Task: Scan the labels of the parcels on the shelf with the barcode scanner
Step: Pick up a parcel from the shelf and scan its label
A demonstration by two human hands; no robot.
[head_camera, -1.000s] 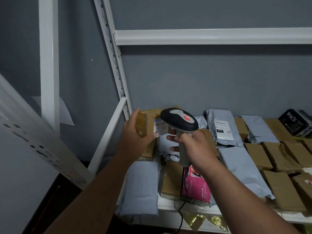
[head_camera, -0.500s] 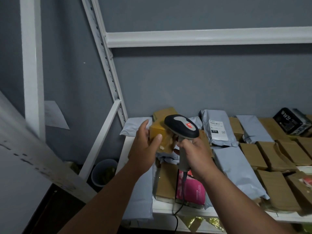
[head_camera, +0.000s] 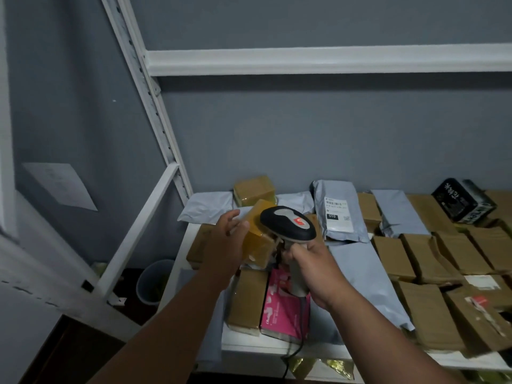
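My left hand (head_camera: 227, 239) grips a small brown taped parcel (head_camera: 256, 236), held tilted above the left end of the shelf. My right hand (head_camera: 310, 264) grips the grey handle of the barcode scanner (head_camera: 288, 224). The scanner's black and grey head sits right against the parcel, and its cable hangs down past the shelf's front edge. The parcel's label is hidden from me. Several more parcels cover the white shelf (head_camera: 277, 349): brown boxes, grey mailers and one grey mailer with a white label (head_camera: 339, 214).
A pink box (head_camera: 282, 309) and a brown box (head_camera: 246, 303) lie under my hands. A black box (head_camera: 461, 200) stands at the back right. White shelf uprights and a diagonal brace (head_camera: 138, 234) rise at left. A grey bin (head_camera: 152, 284) sits on the floor.
My left hand has pulled the brown parcel off the back stack toward me and turned it. The scanner stayed close in front of it. My view has shifted to the left.
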